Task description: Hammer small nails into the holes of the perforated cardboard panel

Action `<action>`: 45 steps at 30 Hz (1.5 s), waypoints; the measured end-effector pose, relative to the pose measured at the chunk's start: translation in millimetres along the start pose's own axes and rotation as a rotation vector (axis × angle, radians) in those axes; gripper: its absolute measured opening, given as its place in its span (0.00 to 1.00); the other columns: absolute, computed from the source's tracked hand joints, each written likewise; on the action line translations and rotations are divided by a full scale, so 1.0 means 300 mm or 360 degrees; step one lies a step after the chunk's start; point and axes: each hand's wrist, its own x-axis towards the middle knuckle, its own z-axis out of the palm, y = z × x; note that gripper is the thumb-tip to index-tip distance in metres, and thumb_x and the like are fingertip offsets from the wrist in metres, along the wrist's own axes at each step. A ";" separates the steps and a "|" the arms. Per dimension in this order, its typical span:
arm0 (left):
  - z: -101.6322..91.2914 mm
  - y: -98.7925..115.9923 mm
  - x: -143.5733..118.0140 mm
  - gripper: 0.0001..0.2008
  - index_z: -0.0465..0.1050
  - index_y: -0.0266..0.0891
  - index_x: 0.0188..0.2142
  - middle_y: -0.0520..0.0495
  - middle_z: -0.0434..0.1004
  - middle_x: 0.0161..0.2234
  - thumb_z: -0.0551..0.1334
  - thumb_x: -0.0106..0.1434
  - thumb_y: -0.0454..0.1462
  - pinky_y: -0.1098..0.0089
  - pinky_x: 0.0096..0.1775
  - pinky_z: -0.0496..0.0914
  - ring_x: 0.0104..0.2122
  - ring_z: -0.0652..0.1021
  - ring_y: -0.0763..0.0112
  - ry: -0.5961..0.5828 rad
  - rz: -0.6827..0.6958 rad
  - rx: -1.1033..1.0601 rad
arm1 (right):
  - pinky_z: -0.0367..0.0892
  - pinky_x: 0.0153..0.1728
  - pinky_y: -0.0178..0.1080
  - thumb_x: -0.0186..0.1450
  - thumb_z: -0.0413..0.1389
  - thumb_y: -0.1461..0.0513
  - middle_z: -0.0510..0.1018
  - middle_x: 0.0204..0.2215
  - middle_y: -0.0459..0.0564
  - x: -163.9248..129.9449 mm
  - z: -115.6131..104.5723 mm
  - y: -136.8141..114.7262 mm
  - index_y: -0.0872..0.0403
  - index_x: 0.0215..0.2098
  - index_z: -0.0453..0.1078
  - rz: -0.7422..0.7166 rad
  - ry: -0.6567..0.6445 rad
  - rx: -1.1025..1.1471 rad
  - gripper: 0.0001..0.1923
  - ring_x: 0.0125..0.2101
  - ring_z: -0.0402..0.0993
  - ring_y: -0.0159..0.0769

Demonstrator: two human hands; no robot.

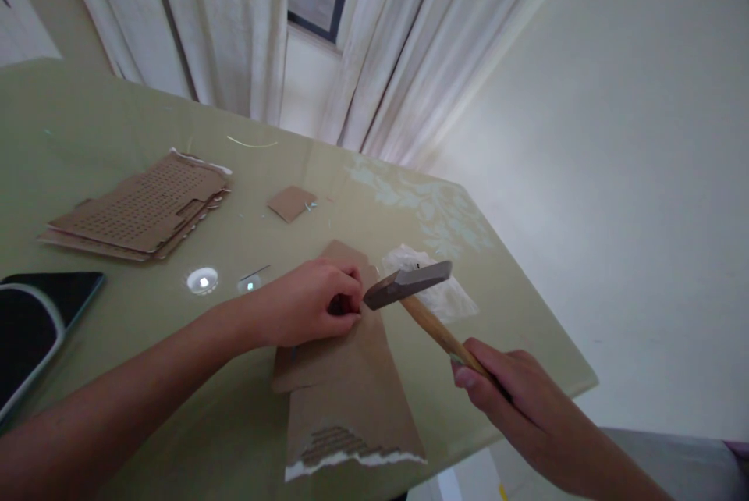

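On the desk point(87, 134), near its right edge, the torn cardboard piece point(351, 399) lies flat under the left hand point(310, 302) pinching something small on it, while the right hand point(515, 396) grips the hammer point(409, 286) poised just beside, apparently mid-work.

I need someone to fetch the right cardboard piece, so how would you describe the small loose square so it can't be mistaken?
On the pale green table, look toward the curtains, past the left hand pinching something small on the large torn cardboard sheet. The small cardboard square lies alone, right of the perforated cardboard stack. Unlike its neighbours it is tiny, plain and without holes.
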 end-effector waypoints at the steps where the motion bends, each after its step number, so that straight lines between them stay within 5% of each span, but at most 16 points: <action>1: 0.000 -0.001 0.000 0.06 0.81 0.39 0.32 0.50 0.81 0.38 0.66 0.62 0.29 0.70 0.38 0.67 0.34 0.79 0.70 0.0001 -0.0001 0.0005 | 0.60 0.30 0.40 0.84 0.44 0.41 0.71 0.23 0.43 -0.002 0.000 0.000 0.47 0.32 0.65 -0.0006 0.0033 0.0008 0.28 0.25 0.72 0.38; 7: -0.011 0.019 -0.004 0.03 0.83 0.40 0.40 0.48 0.81 0.41 0.70 0.67 0.36 0.68 0.38 0.69 0.36 0.80 0.67 -0.0071 -0.0114 0.0024 | 0.61 0.32 0.41 0.84 0.43 0.42 0.73 0.25 0.43 0.001 0.021 0.011 0.47 0.34 0.65 0.0014 -0.0085 -0.0049 0.27 0.28 0.74 0.40; 11: -0.010 0.035 -0.012 0.16 0.84 0.41 0.46 0.45 0.81 0.48 0.79 0.62 0.44 0.65 0.44 0.70 0.43 0.80 0.60 -0.0065 -0.0173 0.0147 | 0.61 0.32 0.41 0.84 0.42 0.41 0.72 0.25 0.43 0.007 0.026 0.013 0.47 0.34 0.65 0.0025 -0.0108 -0.0063 0.28 0.28 0.74 0.40; 21: 0.009 0.046 -0.019 0.21 0.81 0.43 0.48 0.45 0.79 0.54 0.81 0.61 0.46 0.57 0.56 0.71 0.55 0.78 0.51 -0.0071 -0.0154 0.0319 | 0.65 0.35 0.41 0.84 0.42 0.40 0.77 0.28 0.45 0.012 0.010 0.002 0.48 0.37 0.70 0.0000 -0.0184 -0.0136 0.29 0.32 0.77 0.42; 32: 0.015 0.041 -0.019 0.25 0.81 0.42 0.50 0.42 0.80 0.56 0.81 0.60 0.51 0.50 0.59 0.69 0.58 0.76 0.46 -0.0018 -0.0075 0.0525 | 0.66 0.31 0.38 0.84 0.47 0.45 0.77 0.25 0.43 0.023 0.022 0.012 0.48 0.34 0.70 -0.0095 -0.0011 -0.0119 0.26 0.28 0.77 0.39; 38: -0.011 0.047 -0.018 0.30 0.80 0.43 0.57 0.41 0.80 0.59 0.81 0.61 0.51 0.53 0.61 0.69 0.60 0.77 0.47 0.0055 0.0021 0.0502 | 0.55 0.17 0.33 0.83 0.54 0.50 0.67 0.18 0.38 0.012 0.060 0.041 0.50 0.32 0.70 -0.0135 0.0302 0.0425 0.23 0.15 0.61 0.29; 40: -0.072 0.035 -0.022 0.23 0.81 0.44 0.57 0.43 0.82 0.57 0.77 0.66 0.49 0.58 0.59 0.71 0.57 0.80 0.52 0.0195 0.0035 0.0447 | 0.51 0.15 0.32 0.83 0.54 0.51 0.65 0.16 0.36 0.035 0.115 0.065 0.50 0.35 0.72 -0.0132 0.0617 0.0731 0.20 0.13 0.57 0.27; 42: -0.155 0.003 -0.037 0.12 0.83 0.44 0.50 0.46 0.86 0.49 0.70 0.72 0.46 0.62 0.51 0.72 0.49 0.83 0.57 0.0322 -0.0167 0.0503 | 0.51 0.14 0.31 0.82 0.56 0.53 0.66 0.16 0.38 0.084 0.178 0.092 0.52 0.31 0.72 -0.0278 0.1087 0.0904 0.21 0.13 0.57 0.26; 45: -0.264 -0.079 -0.080 0.09 0.85 0.46 0.40 0.46 0.87 0.38 0.67 0.72 0.44 0.60 0.42 0.69 0.39 0.84 0.56 0.0204 -0.0708 0.0873 | 0.57 0.15 0.30 0.82 0.56 0.51 0.68 0.17 0.39 0.196 0.251 0.122 0.51 0.32 0.70 -0.0415 0.1300 0.1027 0.21 0.14 0.62 0.27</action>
